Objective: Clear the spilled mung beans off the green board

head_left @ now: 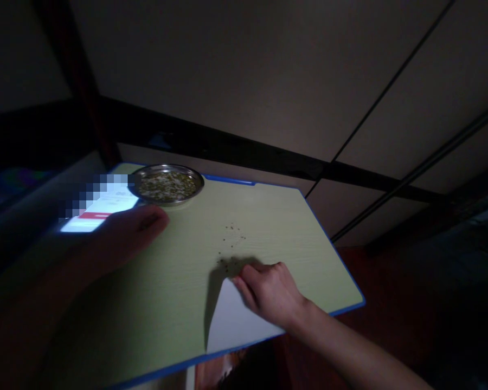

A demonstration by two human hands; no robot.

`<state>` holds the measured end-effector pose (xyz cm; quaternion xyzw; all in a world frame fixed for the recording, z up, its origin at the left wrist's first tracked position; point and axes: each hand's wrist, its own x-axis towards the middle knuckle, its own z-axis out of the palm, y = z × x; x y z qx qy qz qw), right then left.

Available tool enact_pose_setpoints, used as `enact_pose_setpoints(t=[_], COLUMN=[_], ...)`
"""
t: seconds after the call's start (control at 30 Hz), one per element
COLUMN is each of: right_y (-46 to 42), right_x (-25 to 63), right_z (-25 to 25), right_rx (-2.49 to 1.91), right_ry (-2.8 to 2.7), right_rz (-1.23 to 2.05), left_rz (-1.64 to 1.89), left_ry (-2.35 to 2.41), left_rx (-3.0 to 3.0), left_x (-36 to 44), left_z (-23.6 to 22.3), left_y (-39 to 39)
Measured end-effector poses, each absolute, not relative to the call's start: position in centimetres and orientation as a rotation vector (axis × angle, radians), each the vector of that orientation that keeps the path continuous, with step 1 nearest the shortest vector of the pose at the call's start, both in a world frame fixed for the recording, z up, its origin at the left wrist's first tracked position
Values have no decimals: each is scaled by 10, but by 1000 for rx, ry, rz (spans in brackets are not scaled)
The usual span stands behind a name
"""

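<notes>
My right hand (273,290) is closed, its fingertips pinched at the upper corner of a white sheet of paper (242,320). The paper slopes up from the table's front edge and casts a shadow to its left. Just beyond those fingers, several small dark seed-like bits (226,265) lie scattered on the table. My left hand (151,221) is dim and blurred, with its fingers curled; what it holds, if anything, I cannot make out. It hovers in front of a round metal plate (201,183) filled with greenish and pale small pieces.
The pale green table (276,216) has a blue rim and a blue strip (230,180) at its back. A lit screen (106,208), partly pixelated, lies left of the plate. Behind stand pale panels (236,81) with a dark band. Reddish floor (390,303) shows at the right.
</notes>
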<state>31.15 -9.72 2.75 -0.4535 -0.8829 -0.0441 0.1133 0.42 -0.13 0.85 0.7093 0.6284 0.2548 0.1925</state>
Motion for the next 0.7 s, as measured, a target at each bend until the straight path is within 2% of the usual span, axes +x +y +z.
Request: enact_pose_setpoints(t=[0.2,0.4,0.7], right_y=[-89,-92,-102], right_x=[375,436,379], right_z=[42,23,16], right_rx=[-1685,-2096,-1809], right_ry=[-2186,-2039,-2299], right_rz=[-237,-354,-233], left_rz=[726,717,656], left_ry=[1763,1756,1782], left_rx=[1994,1998,1983], left_x=[4,3,5], left_z=[9,5,10], left_y=[-3,0,0])
